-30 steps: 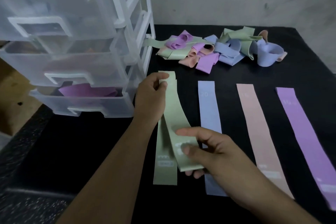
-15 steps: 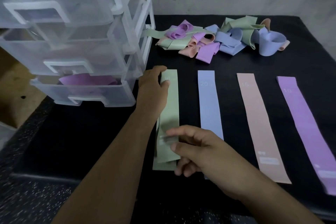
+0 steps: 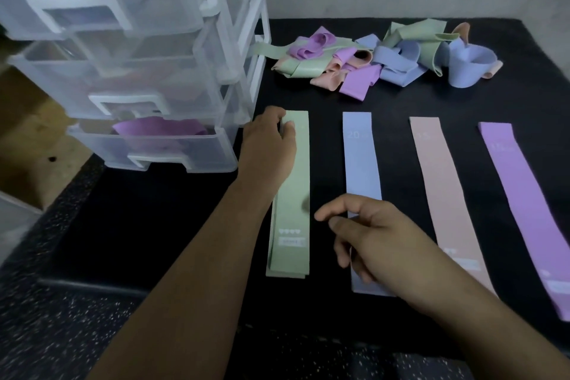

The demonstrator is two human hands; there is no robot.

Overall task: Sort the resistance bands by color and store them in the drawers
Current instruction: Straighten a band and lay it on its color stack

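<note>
Behind, tangled bands (image 3: 385, 62), drawer unit (image 3: 172, 71) beside green bands (image 3: 294, 191)

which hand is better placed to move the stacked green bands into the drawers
Left. The left hand pinches the far end of the flat stack of green resistance bands, right beside the clear plastic drawer unit. The right hand hovers empty over the flat blue band, farther from the drawers.

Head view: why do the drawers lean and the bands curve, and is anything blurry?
Head view: the wide-angle lens bends the drawers and purple band near the edges; light is dim, no glare; the right hand is slightly motion-smeared.
</note>
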